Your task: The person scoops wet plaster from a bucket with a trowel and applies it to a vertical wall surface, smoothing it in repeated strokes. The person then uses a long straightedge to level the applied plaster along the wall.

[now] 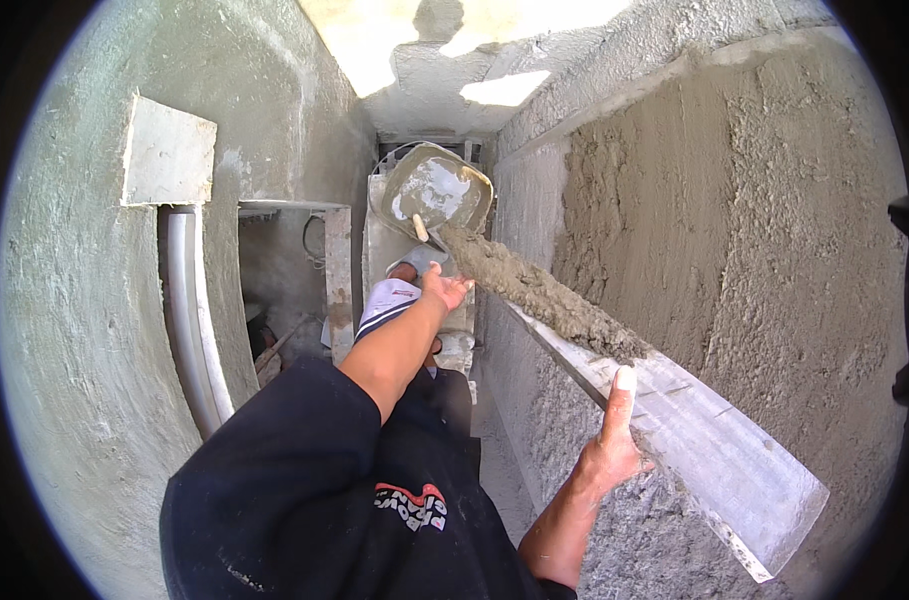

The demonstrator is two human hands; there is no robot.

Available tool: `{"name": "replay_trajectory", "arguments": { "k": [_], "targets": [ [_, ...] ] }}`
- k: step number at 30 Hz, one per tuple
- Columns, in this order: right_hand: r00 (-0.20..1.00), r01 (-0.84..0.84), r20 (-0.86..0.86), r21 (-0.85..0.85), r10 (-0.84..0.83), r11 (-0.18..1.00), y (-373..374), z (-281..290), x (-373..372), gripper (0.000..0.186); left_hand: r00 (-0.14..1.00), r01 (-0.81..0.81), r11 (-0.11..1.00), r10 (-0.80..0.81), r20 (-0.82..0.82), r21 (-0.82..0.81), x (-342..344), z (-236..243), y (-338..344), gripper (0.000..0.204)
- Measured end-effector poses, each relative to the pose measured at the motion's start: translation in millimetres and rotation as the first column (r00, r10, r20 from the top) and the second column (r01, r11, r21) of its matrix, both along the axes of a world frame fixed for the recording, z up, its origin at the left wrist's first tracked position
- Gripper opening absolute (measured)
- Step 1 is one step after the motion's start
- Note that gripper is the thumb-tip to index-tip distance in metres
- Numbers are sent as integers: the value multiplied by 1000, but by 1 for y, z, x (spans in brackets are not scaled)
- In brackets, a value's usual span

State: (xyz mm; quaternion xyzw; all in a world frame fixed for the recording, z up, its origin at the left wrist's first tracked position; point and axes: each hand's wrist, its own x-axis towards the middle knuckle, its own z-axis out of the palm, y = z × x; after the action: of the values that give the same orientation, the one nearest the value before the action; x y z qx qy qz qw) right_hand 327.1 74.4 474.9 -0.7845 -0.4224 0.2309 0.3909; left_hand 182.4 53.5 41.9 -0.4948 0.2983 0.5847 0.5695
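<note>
A long grey metal straightedge [719, 440] slants from the tub at the far middle to the lower right. Wet mortar [549, 295] lies heaped along its far half. My right hand [611, 455] grips the near half by its lower edge, thumb on the upper face. Close to the far end, my left hand [447, 288] supports the edge with its palm turned up; part of its grip is hidden. Beyond it stands a tub [484, 205] with greyish water or slurry inside. A tool's wooden handle [420, 228] sticks out at the tub's near rim.
At right, the wall [654, 190] carries fresh mortar beside a rougher coated strip. A plastered wall [84, 330] on the left has a square pale panel [170, 152] above a grey pipe [186, 310] in a recess. An opening [279, 260] lies beside it. My feet are on a narrow platform [376, 245].
</note>
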Motion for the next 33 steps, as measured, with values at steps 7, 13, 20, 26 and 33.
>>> {"name": "replay_trajectory", "arguments": {
  "k": [7, 13, 20, 26, 33],
  "targets": [
    [985, -145, 95, -21, 146, 989, 45, 9, -44, 55, 961, -251, 958, 229, 155, 141, -5, 28, 20, 105],
    [975, -147, 155, -104, 162, 984, 43, 10, -59, 73, 965, -234, 964, 213, 155, 127, -6, 41, -4, 106],
    [946, -261, 145, -188, 289, 947, 45, 11, -57, 75, 990, 143, 990, -143, -5, 0, -38, 28, -50, 112],
    [892, -451, 105, 119, 440, 885, 50, 9, -49, 61, 944, 292, 954, -298, -141, -61, -110, 1, -120, 113],
    [859, -469, -62, 304, 509, 829, 77, 37, -68, 58, 773, 440, 873, -488, -405, -212, -157, 13, -173, 110]
  ]
}}
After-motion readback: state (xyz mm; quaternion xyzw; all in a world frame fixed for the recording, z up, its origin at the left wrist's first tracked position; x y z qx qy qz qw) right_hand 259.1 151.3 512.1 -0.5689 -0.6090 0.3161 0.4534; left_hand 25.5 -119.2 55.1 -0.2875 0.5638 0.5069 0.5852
